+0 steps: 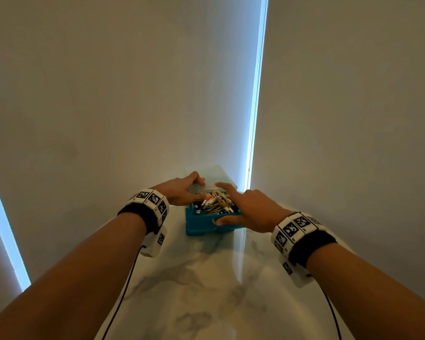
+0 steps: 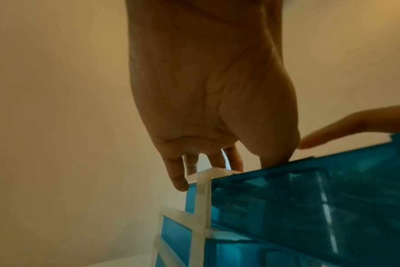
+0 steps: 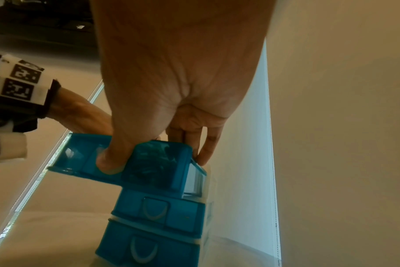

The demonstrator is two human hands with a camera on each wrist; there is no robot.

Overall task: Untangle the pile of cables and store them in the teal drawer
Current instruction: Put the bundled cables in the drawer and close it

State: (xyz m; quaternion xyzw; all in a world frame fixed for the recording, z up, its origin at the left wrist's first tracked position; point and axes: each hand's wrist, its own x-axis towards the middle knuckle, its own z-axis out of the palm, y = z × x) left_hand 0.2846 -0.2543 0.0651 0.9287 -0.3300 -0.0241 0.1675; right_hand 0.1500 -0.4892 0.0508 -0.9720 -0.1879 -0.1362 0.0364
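Both hands sat on the drawer unit at the far end of the marble-topped table (image 1: 206, 290). Our left hand (image 1: 182, 192) rested on the unit's frosted white frame (image 2: 202, 182), fingers laid over the top edge and thumb down at the near corner by the drawer, gripping nothing; we judged it was there to steady the unit. Our right hand (image 1: 250, 212) had its thumb pressed flat against the front face of the teal drawer (image 1: 201, 223), with the index finger stretched out over the top and touching the frame's lid edge. That hand also held nothing, fingers mostly straight. The top drawer stood pulled out toward us, and the cables (image 1: 216, 202), white ones mixed with darker plugs, lay inside it in a loose heap, so we judged storing done and the push to close as the step in hand. Head view alone showed the cables inside the drawer. The right wrist view showed what the head view hid: two more teal drawers (image 3: 155, 211) stacked below, shut, each with a pale curved handle, and the thumb tip set in the open drawer's front recess. The left wrist view showed the white cross-struts of the frame.
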